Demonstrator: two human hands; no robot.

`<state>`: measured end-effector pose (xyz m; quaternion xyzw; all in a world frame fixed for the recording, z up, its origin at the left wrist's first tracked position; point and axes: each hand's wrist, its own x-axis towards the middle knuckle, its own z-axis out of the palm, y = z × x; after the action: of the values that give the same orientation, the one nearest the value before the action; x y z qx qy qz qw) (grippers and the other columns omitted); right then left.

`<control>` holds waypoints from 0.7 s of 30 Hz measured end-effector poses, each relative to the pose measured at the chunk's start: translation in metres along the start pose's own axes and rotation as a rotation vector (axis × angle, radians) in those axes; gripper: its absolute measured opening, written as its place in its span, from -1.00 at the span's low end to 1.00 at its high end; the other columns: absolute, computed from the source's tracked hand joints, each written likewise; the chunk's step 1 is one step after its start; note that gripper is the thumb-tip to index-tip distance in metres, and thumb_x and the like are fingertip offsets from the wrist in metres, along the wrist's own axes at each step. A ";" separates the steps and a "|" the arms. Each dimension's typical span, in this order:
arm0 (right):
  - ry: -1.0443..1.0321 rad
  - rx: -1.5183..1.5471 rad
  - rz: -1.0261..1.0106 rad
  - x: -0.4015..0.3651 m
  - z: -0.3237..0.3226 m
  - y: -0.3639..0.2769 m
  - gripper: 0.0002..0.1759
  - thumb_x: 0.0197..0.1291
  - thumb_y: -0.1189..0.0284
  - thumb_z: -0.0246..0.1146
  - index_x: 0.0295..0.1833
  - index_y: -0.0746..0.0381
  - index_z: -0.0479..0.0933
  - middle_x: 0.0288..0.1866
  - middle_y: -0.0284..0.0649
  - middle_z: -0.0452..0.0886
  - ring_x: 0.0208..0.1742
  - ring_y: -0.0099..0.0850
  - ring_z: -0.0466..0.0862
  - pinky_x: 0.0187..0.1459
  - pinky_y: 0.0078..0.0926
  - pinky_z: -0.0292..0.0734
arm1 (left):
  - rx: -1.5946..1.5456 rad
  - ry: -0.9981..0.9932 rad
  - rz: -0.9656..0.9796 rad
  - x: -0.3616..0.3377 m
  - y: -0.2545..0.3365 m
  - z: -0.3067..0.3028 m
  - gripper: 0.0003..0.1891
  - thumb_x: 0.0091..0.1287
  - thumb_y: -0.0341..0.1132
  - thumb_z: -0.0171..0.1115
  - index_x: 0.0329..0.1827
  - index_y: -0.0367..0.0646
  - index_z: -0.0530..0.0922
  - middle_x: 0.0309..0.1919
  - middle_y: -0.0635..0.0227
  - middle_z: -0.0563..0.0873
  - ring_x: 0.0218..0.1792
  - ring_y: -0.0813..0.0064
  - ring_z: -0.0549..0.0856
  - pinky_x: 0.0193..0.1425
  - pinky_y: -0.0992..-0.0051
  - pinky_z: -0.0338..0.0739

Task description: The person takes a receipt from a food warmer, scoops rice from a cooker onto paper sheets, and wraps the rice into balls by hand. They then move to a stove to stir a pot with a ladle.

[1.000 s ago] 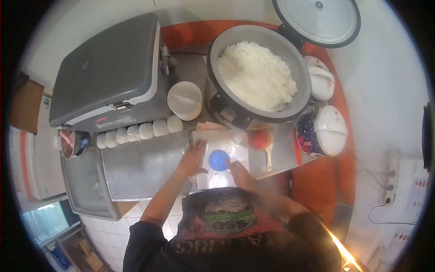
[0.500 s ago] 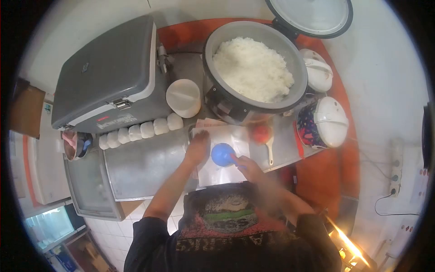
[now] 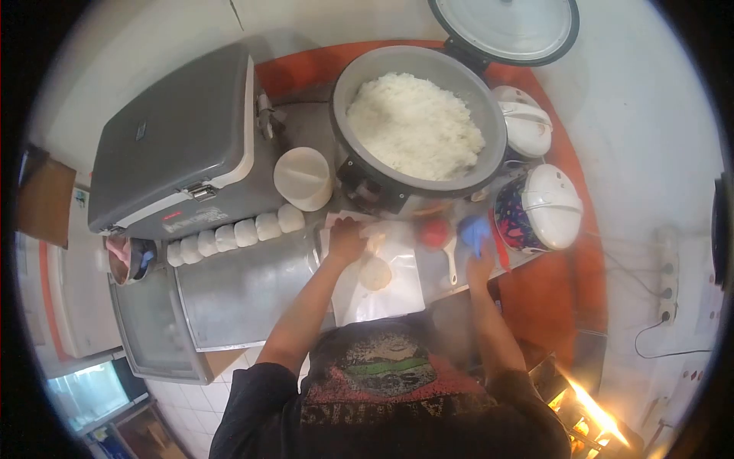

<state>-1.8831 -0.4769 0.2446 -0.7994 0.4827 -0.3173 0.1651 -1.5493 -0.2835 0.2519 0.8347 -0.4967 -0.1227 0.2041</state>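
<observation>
A round, flat-topped mound of rice point(image 3: 375, 273) lies on a sheet of white wrapping paper point(image 3: 390, 298). My left hand point(image 3: 348, 241) rests at the paper's upper left, its fingers laid over the sheet; their tips are blurred. Off to the right, my right hand point(image 3: 480, 266) grips a blue plastic scoop point(image 3: 474, 232) by its handle, beside a patterned pot. Between the paper and that scoop are a red round object point(image 3: 434, 232), partly blurred, and a white rice paddle point(image 3: 451, 264).
Behind the paper stands an open rice cooker point(image 3: 344, 153) full of rice. A grey cooler box point(image 3: 176, 138), a pale round container point(image 3: 303, 180) and a row of white wrapped bundles point(image 3: 225, 237) are left. A patterned pot point(image 3: 527, 218) stands right; flames point(image 3: 596, 413) burn lower right.
My right hand has moved right with the blue scoop, away from the paper. The rice mound that the scoop covered now shows. My left hand stays at the paper.
</observation>
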 end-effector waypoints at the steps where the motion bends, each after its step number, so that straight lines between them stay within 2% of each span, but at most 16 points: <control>1: 0.052 -0.034 -0.007 0.004 0.008 0.003 -0.35 0.06 0.60 0.22 0.37 0.26 0.51 -0.02 0.06 0.64 0.05 0.04 0.61 0.17 -0.09 0.47 | 0.058 -0.047 -0.016 0.002 0.008 -0.017 -0.73 0.17 -0.20 0.39 -0.10 -0.07 0.71 -0.03 0.12 0.71 0.05 0.05 0.62 0.22 -0.06 0.40; 3: 0.150 -0.101 -0.020 0.009 0.025 -0.006 -0.45 0.04 0.58 0.23 0.25 0.27 0.60 0.02 0.05 0.65 0.10 0.02 0.60 0.21 -0.03 0.44 | -0.008 -0.041 0.111 0.000 0.010 -0.034 -0.81 0.20 -0.23 0.33 -0.19 -0.08 0.71 -0.11 0.17 0.69 0.00 0.09 0.63 0.18 0.01 0.46; 4: 0.133 -0.056 -0.002 0.009 0.028 -0.016 -0.49 0.04 0.57 0.24 0.19 0.27 0.62 0.03 0.04 0.65 0.12 0.01 0.60 0.24 -0.04 0.42 | -0.041 -0.040 0.172 -0.003 0.010 -0.040 -0.84 0.21 -0.24 0.30 -0.24 -0.08 0.70 -0.14 0.20 0.68 -0.02 0.11 0.63 0.16 0.04 0.48; 6: 0.093 0.034 0.035 0.017 0.008 -0.098 -0.57 0.02 0.54 0.25 0.08 0.26 0.66 0.05 0.01 0.66 0.17 -0.02 0.58 0.31 -0.05 0.37 | -0.057 -0.118 0.309 -0.022 0.009 -0.043 -0.86 0.24 -0.29 0.24 -0.23 -0.09 0.68 -0.19 0.22 0.67 -0.09 0.13 0.63 0.06 0.09 0.55; 8: -0.159 0.312 -0.056 0.015 0.017 -0.147 -0.63 0.02 0.56 0.22 0.00 0.24 0.67 0.09 -0.05 0.66 0.19 -0.03 0.56 0.38 -0.05 0.30 | -0.053 -0.140 0.416 -0.049 0.012 -0.039 -0.88 0.26 -0.32 0.22 -0.23 -0.10 0.68 -0.22 0.25 0.68 -0.13 0.16 0.65 -0.03 0.14 0.58; 10: -0.333 0.353 -0.333 -0.003 0.033 -0.184 -0.51 0.02 0.57 0.20 0.15 0.21 0.63 0.23 -0.09 0.62 0.34 -0.06 0.49 0.50 0.09 0.11 | -0.028 -0.101 0.500 -0.077 0.015 -0.034 -0.89 0.26 -0.35 0.23 -0.25 -0.12 0.68 -0.23 0.27 0.69 -0.13 0.18 0.68 -0.10 0.18 0.59; 12: -0.721 0.101 -0.563 -0.024 0.026 -0.223 -0.33 0.04 0.56 0.20 0.38 0.16 0.50 0.47 -0.14 0.45 0.54 -0.06 0.32 0.55 0.25 -0.09 | -0.016 -0.121 0.527 -0.095 0.018 -0.027 -0.85 0.24 -0.37 0.20 -0.19 -0.16 0.66 -0.19 0.25 0.69 -0.11 0.18 0.67 -0.04 0.19 0.58; 13: -0.822 -0.018 -0.559 -0.039 0.030 -0.214 -0.28 0.06 0.55 0.20 0.44 0.14 0.42 0.53 -0.16 0.36 0.58 -0.05 0.26 0.55 0.29 -0.15 | -0.010 -0.128 0.540 -0.100 0.018 -0.024 -0.83 0.23 -0.38 0.19 -0.16 -0.18 0.65 -0.17 0.24 0.69 -0.10 0.18 0.67 -0.02 0.19 0.58; 15: -1.015 -0.262 -0.553 -0.068 0.043 -0.196 -0.17 0.08 0.54 0.20 0.57 0.11 0.27 0.66 -0.21 0.19 0.66 -0.03 0.12 0.55 0.36 -0.27 | 0.038 -0.245 0.432 -0.099 0.026 -0.037 -0.74 0.22 -0.41 0.18 -0.03 -0.21 0.63 -0.13 0.23 0.69 -0.08 0.16 0.66 0.03 0.22 0.57; 16: -0.996 -0.270 -0.558 -0.076 0.041 -0.189 -0.15 0.09 0.54 0.19 0.59 0.10 0.23 0.68 -0.23 0.14 0.67 -0.01 0.09 0.54 0.39 -0.27 | 0.061 -0.300 0.371 -0.097 0.028 -0.042 -0.68 0.21 -0.42 0.17 0.04 -0.22 0.62 -0.11 0.22 0.69 -0.07 0.16 0.66 0.06 0.23 0.57; 18: -0.971 -0.287 -0.573 -0.082 0.026 -0.179 -0.12 0.12 0.55 0.17 0.62 0.08 0.16 0.72 -0.27 0.03 0.68 0.02 0.04 0.52 0.46 -0.29 | 0.285 0.181 0.249 -0.098 0.017 -0.044 -0.58 0.21 -0.45 0.17 0.18 -0.21 0.58 -0.05 0.21 0.70 -0.01 0.17 0.64 0.13 0.28 0.54; 19: -0.980 -0.287 -0.558 -0.085 0.023 -0.175 -0.09 0.11 0.58 0.15 0.64 0.05 0.11 0.73 -0.28 -0.01 0.70 0.00 0.00 0.50 0.50 -0.30 | 0.284 0.176 0.117 -0.098 0.006 -0.046 -0.65 0.22 -0.44 0.17 0.08 -0.17 0.68 -0.05 0.14 0.74 0.01 0.18 0.68 0.11 0.29 0.56; 21: -0.966 -0.289 -0.565 -0.087 0.022 -0.172 -0.10 0.10 0.58 0.14 0.63 0.05 0.13 0.73 -0.29 -0.02 0.70 0.00 0.00 0.50 0.51 -0.31 | -0.050 0.012 0.004 -0.098 -0.041 -0.028 -0.71 0.23 -0.43 0.18 -0.01 -0.21 0.70 -0.11 0.09 0.75 0.00 0.17 0.71 0.10 0.29 0.58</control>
<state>-1.7831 -0.3191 0.2957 -0.9659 0.1588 0.1209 0.1648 -1.5528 -0.1740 0.2584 0.8289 -0.4941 -0.1296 0.2280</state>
